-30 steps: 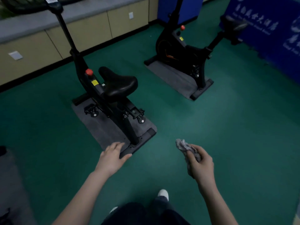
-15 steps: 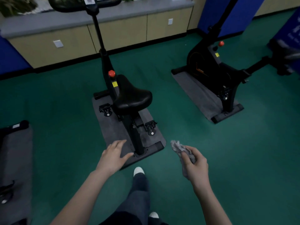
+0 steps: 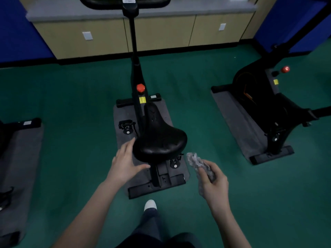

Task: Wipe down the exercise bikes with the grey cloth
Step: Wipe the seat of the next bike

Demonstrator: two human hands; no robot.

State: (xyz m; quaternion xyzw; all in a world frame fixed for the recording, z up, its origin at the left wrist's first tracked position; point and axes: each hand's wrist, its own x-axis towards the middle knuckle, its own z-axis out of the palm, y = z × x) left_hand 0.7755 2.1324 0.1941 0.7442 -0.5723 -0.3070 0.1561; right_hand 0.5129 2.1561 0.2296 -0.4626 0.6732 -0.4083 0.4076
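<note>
My right hand is curled around the grey cloth, which is bunched up in my fingers, with a crumpled end sticking out towards the far left. I hold it in the air, just to the right of the saddle and a little nearer than it, not touching the saddle. My left hand is spread wide and holds nothing. Its fingers reach along the saddle's left edge and the thumb points under the near rim, though I cannot tell whether it touches.

The black saddle belongs to the middle exercise bike, which faces away from me. A red knob sits on its frame, a pedal sticks out on the left, and its handlebar is at the far edge of view. The bike stands on a grey mat on the green floor. My white shoe is just near of the bike's rear foot.

Well apart to the right, a second bike stands on its own mat. Another mat lies at the left edge. Beige cabinets run along the far wall.
</note>
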